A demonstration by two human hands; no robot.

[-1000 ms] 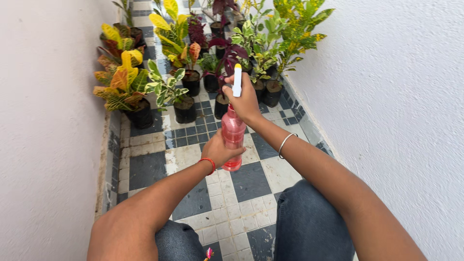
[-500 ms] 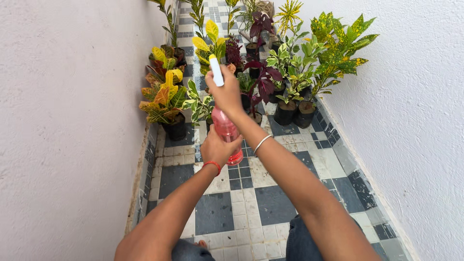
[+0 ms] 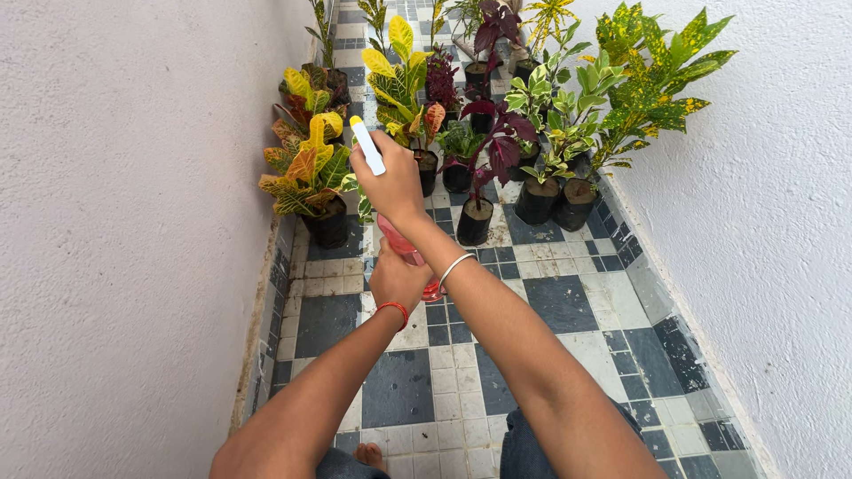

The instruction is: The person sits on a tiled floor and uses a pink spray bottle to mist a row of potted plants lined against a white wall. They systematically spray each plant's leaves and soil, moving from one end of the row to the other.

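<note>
The spray bottle is pink and see-through, with a white spray head that has a small yellow tip. It is up in the air over the tiled floor, closer to the left wall than to the right wall. The bottle leans, with its head tipped up and to the left. Most of its pink body is hidden behind the hands. The right hand is wrapped tight around the top of the bottle, just under the white head, and the head sticks out above the fingers. This arm has a silver bangle at the wrist. The left hand is closed around the bottom of the bottle and holds it from below. A red band sits on that wrist. The floor has dark grey and pale squares. Past the bottle, at the far end of the floor, stand many plants in black pots. A yellow and orange plant is by the left wall, very near the spray head. A dark red plant stands in a black pot near the middle. A big green plant with yellow spots grows by the right wall. At the bottom edge, dark jeans and a bare toe show.
</note>
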